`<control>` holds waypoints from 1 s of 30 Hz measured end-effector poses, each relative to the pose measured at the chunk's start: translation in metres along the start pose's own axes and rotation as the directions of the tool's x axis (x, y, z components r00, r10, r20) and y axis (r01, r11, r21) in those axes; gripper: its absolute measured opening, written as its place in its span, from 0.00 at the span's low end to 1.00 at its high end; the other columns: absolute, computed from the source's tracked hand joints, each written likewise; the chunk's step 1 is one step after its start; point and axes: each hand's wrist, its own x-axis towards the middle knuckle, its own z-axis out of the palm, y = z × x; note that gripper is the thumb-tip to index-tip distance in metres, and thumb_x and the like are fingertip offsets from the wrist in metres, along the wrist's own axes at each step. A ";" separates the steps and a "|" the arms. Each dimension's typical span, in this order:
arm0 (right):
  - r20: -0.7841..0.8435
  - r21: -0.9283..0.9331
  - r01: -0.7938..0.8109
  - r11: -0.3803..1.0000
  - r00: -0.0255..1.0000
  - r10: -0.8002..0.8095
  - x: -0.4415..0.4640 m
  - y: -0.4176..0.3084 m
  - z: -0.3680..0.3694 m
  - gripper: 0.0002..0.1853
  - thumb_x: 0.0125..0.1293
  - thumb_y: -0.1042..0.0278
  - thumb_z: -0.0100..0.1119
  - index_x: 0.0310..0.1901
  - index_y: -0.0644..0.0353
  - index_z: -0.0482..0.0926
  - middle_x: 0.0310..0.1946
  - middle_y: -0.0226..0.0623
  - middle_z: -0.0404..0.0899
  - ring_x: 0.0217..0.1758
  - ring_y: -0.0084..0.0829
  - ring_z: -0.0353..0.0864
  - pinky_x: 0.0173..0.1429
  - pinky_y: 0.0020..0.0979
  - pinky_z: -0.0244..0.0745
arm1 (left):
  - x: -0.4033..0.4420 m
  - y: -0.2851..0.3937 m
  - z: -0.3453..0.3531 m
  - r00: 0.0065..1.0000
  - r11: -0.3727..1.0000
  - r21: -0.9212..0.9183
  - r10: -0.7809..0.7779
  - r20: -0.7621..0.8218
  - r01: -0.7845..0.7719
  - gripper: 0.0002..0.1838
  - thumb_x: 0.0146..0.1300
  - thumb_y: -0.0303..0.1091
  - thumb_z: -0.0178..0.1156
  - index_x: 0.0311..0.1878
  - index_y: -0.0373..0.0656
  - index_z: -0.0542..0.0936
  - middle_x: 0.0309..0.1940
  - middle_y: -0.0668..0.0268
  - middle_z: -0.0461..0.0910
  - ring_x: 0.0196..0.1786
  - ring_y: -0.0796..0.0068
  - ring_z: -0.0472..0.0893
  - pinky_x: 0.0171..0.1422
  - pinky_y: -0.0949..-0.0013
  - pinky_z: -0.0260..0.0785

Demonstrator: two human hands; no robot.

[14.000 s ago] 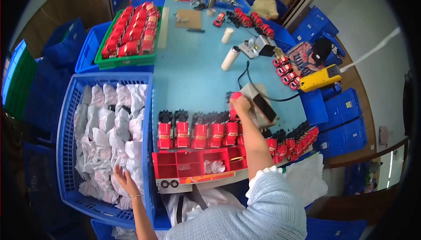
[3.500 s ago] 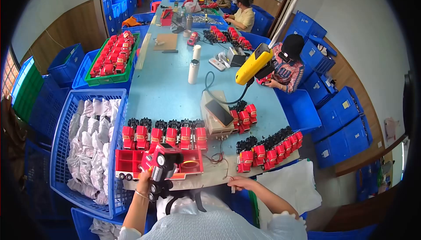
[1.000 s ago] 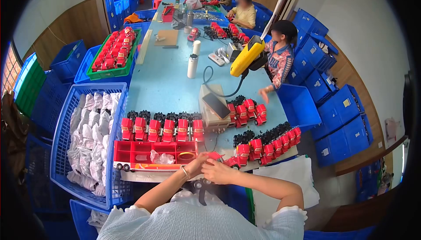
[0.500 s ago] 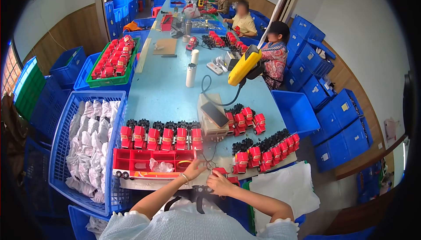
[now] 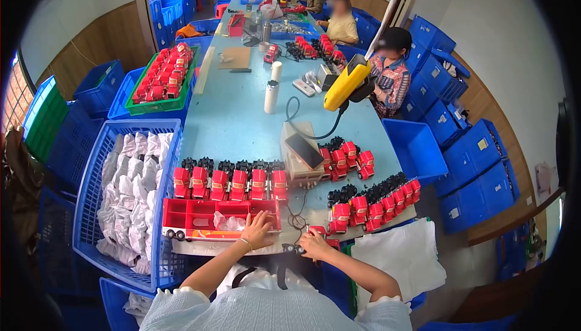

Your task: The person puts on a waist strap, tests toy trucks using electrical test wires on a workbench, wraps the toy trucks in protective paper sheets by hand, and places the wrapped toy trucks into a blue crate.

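My left hand is over the right end of the red divided tray, fingers spread, nothing held. At the table's front edge my right hand is closed on a red toy truck, whose black chassis points toward me; the hand hides part of it. Behind the tray stands a row of red toy trucks. More red trucks line up to the right of my right hand. Thin wires lie between my hands. Crumpled clear plastic rests inside the tray.
A blue crate of wrapped items stands left. A grey box carries a phone. Above the table hangs a yellow tool. White bottles stand farther back. A co-worker sits at the right side.
My hands have moved apart; the left has shifted left over the tray and spread its fingers. My right hand remains at the truck by the edge. The co-worker's arm has drawn back from the table.
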 end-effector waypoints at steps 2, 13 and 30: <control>0.013 0.016 -0.010 1.000 1.000 0.010 0.001 0.003 0.004 0.16 0.41 0.56 0.66 0.29 0.57 0.78 0.31 0.29 0.75 0.46 0.30 0.71 0.62 0.42 0.55 | 0.001 -0.008 -0.002 0.996 0.995 0.073 0.059 0.060 -0.063 0.29 0.43 0.40 0.66 0.52 0.50 0.70 0.61 0.59 0.60 0.66 0.58 0.58 0.67 0.42 0.46; 0.018 0.000 -0.046 0.999 0.999 0.046 0.006 -0.001 0.017 0.15 0.40 0.57 0.67 0.28 0.55 0.79 0.31 0.28 0.75 0.46 0.28 0.70 0.60 0.42 0.56 | -0.013 -0.007 -0.008 0.986 0.982 -0.136 0.146 0.084 -0.134 0.27 0.42 0.31 0.62 0.51 0.51 0.70 0.54 0.63 0.65 0.60 0.59 0.64 0.65 0.45 0.50; 0.099 0.024 -0.101 0.995 0.990 0.099 0.021 -0.010 0.030 0.16 0.40 0.58 0.67 0.30 0.56 0.79 0.34 0.30 0.76 0.47 0.32 0.70 0.61 0.41 0.56 | 0.066 -0.022 0.043 0.995 0.957 -0.271 -0.100 0.009 0.099 0.27 0.44 0.40 0.64 0.50 0.42 0.72 0.42 0.57 0.76 0.47 0.57 0.74 0.54 0.58 0.63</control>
